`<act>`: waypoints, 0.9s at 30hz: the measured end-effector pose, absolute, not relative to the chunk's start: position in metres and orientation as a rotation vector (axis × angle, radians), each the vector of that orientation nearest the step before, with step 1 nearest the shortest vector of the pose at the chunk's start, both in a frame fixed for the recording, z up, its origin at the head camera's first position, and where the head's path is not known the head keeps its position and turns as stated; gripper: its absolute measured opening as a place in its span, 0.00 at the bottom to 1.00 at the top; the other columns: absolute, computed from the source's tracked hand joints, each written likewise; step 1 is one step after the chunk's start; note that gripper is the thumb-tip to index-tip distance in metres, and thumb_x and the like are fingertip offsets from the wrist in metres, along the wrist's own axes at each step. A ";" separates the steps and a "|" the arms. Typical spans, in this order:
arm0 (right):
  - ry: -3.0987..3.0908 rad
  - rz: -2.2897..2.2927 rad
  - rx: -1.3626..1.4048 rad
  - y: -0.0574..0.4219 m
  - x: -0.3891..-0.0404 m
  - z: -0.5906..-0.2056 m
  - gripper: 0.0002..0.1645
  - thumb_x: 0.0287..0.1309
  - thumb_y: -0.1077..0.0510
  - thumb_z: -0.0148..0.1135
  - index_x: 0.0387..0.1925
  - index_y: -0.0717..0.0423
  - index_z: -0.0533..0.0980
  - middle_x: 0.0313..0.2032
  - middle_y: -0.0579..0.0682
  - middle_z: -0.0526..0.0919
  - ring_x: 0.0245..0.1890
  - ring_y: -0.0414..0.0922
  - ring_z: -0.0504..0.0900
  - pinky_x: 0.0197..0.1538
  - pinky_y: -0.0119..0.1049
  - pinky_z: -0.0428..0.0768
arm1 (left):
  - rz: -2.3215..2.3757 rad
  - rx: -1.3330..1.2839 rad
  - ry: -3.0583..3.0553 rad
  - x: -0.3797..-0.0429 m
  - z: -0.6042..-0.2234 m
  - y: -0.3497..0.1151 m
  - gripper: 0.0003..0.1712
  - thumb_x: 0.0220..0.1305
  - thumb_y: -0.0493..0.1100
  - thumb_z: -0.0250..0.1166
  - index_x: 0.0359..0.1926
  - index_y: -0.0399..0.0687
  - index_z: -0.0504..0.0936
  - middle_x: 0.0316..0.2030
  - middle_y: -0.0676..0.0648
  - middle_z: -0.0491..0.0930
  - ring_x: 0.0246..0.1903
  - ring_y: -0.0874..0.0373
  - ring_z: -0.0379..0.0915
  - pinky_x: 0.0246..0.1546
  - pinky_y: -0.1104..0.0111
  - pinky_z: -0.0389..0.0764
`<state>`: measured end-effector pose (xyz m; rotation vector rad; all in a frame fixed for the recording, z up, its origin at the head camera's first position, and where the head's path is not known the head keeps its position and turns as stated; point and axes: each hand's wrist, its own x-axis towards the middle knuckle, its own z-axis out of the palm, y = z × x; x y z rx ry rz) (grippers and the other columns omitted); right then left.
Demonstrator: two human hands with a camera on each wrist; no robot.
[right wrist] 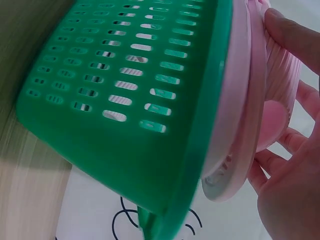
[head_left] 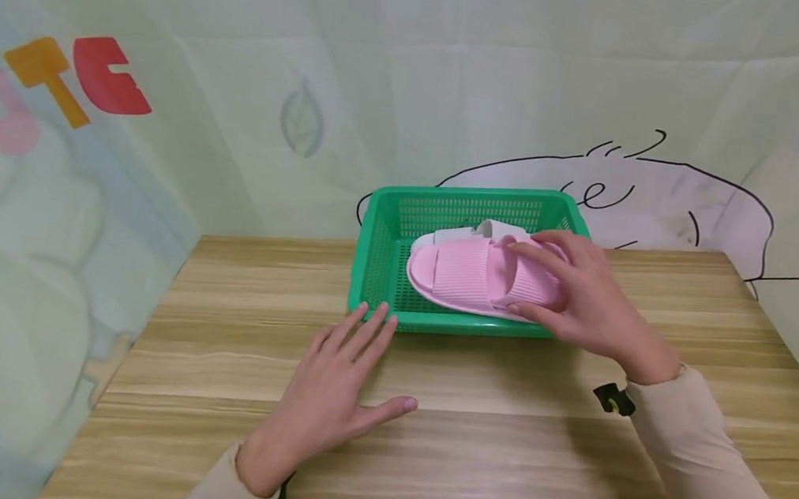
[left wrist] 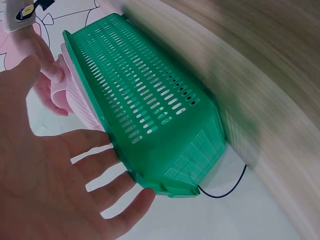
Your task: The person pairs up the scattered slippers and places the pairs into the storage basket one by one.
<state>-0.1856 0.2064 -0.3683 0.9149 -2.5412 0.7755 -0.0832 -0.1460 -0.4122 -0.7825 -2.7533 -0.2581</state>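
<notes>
A pink ribbed slipper [head_left: 460, 271] lies across the green plastic basket [head_left: 365, 254], its open toe to the left. My right hand [head_left: 584, 297] holds it near its right end, thumb on the near edge and fingers over the far side. In the right wrist view, pink soles [right wrist: 235, 100] sit above the basket rim, layered one against another. Behind the pink slipper a white slipper [head_left: 490, 229] shows in part. My left hand [head_left: 333, 386] is spread out, fingertips right at the basket's front left corner; the left wrist view shows them along the rim.
The basket stands on a wood-grain table [head_left: 259, 308], near its back edge. Directly behind hangs a pale printed cloth [head_left: 240, 109] with cartoon drawings, which also runs along the left side.
</notes>
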 end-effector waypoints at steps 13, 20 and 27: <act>-2.582 0.801 0.912 0.204 -0.201 -0.374 0.45 0.50 0.52 0.85 0.70 0.44 0.77 0.67 0.59 0.73 0.70 0.59 0.65 0.65 0.67 0.70 | -0.240 -0.772 -2.756 -0.083 -0.411 -0.145 0.59 0.65 0.81 0.57 0.81 0.45 0.64 0.81 0.43 0.61 0.81 0.42 0.54 0.71 0.41 0.68; -2.655 0.774 0.890 0.199 -0.210 -0.380 0.44 0.52 0.53 0.84 0.71 0.45 0.76 0.68 0.59 0.73 0.71 0.60 0.66 0.68 0.69 0.69 | -0.253 -0.776 -2.761 -0.083 -0.410 -0.145 0.59 0.66 0.81 0.56 0.81 0.45 0.63 0.81 0.44 0.60 0.81 0.42 0.54 0.71 0.40 0.68; -2.757 0.861 0.886 0.196 -0.215 -0.386 0.45 0.54 0.52 0.83 0.73 0.46 0.75 0.69 0.58 0.71 0.70 0.60 0.65 0.62 0.62 0.81 | -0.261 -0.779 -2.763 -0.083 -0.409 -0.145 0.59 0.66 0.82 0.55 0.81 0.45 0.64 0.81 0.43 0.61 0.81 0.41 0.54 0.70 0.40 0.69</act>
